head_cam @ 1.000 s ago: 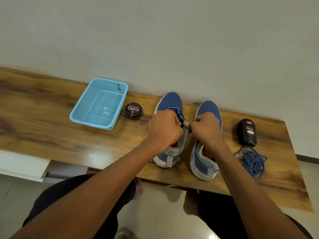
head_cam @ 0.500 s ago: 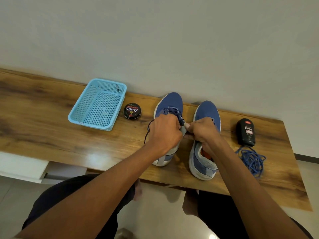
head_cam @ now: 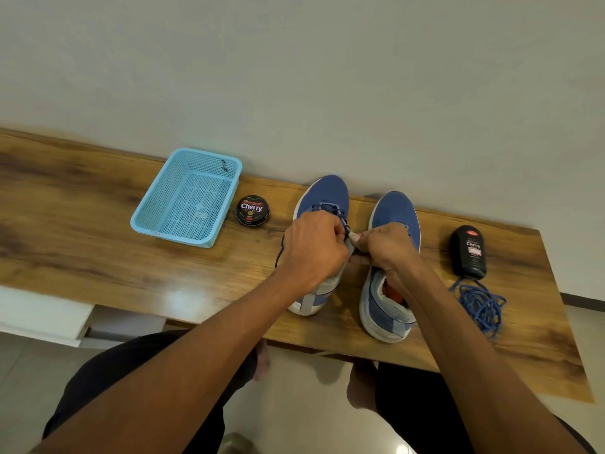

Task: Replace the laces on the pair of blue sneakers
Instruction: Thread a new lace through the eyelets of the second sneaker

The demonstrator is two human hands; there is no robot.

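Two blue sneakers stand toes-to-wall on the wooden bench (head_cam: 98, 257). The left sneaker (head_cam: 324, 194) carries a dark blue lace (head_cam: 339, 215) through its front eyelets. My left hand (head_cam: 314, 250) covers its tongue, fingers curled and pinching the lace. My right hand (head_cam: 386, 247) reaches across from over the right sneaker (head_cam: 393, 211) and pinches the lace end at the left sneaker's inner side. One strand of the lace hangs down the shoe's left side (head_cam: 280, 253). A loose bundle of blue lace (head_cam: 481, 303) lies on the bench to the right.
A light blue mesh basket (head_cam: 144, 221) sits at the left, a round shoe polish tin (head_cam: 252, 210) beside it. A black polish bottle (head_cam: 468, 252) lies right of the shoes. The wall runs directly behind. My knees are under the bench's front edge.
Both hands stayed at the left sneaker's eyelets, shifting only slightly. A lace strand now hangs down the shoe's left side, which was hidden a second ago.
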